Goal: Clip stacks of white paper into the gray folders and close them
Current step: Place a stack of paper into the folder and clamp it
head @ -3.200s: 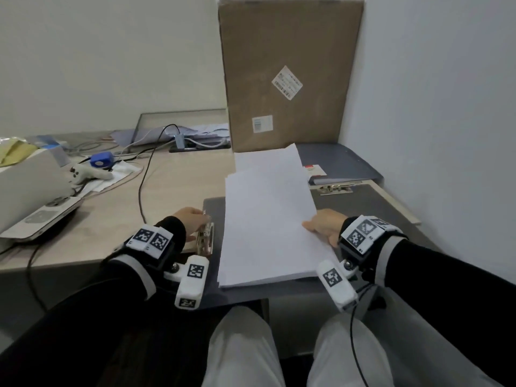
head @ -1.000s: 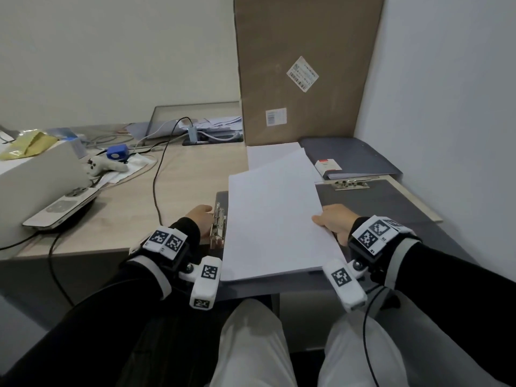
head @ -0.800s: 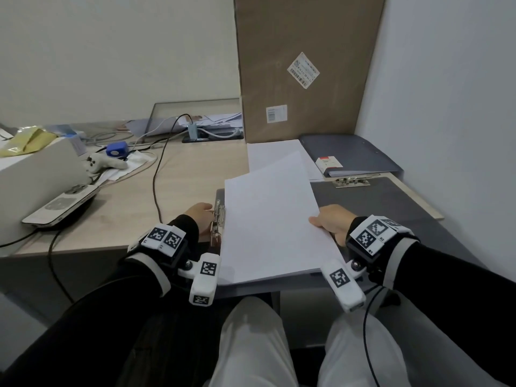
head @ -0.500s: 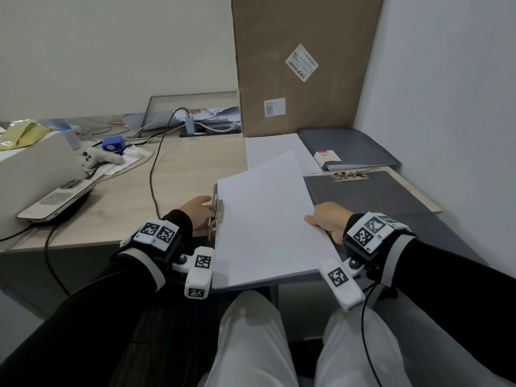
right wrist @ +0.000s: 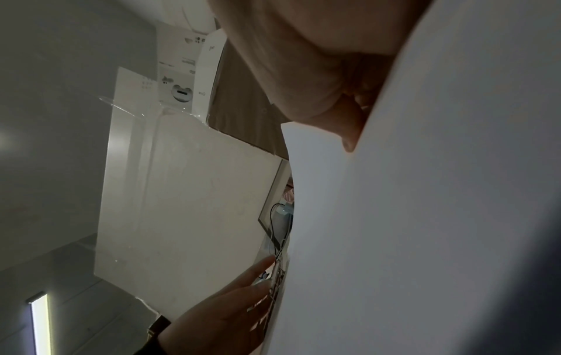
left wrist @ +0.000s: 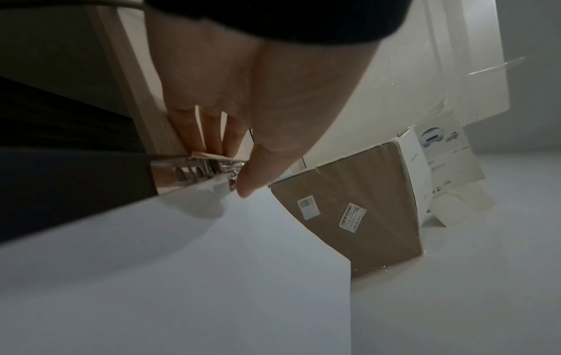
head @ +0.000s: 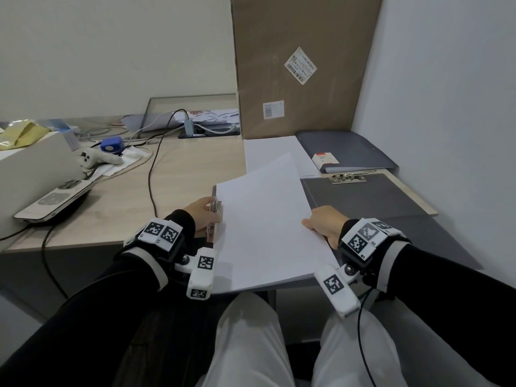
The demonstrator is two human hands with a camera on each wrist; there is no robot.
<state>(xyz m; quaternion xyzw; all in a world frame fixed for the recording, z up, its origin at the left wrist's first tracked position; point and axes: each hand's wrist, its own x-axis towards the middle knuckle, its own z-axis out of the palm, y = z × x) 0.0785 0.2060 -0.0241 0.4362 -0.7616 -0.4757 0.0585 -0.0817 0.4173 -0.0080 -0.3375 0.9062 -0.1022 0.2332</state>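
Right at the near edge of the surface (head: 173,191), the paper stack (head: 268,222) sits on top of the open gray folder (head: 371,196), its long axis running away from the person and skewed a bit to the right. What matters is the stack's left long edge: it's right up against the metal clip (head: 215,216) on the folder's left side, so the left hand (head: 202,215) is way nearer the action. From the left wrist view its fingers (left wrist: 209,134) are curled around the clip with the thumb pressing next to the paper, looks like holding the clip up so the edge can slide under. The right hand (head: 325,223) is on the opposite long edge, thumb on top pinching the stack, the rest hidden beneath. I'd guess the stack needs a nudge left and a slight squaring-up before the clip comes down.
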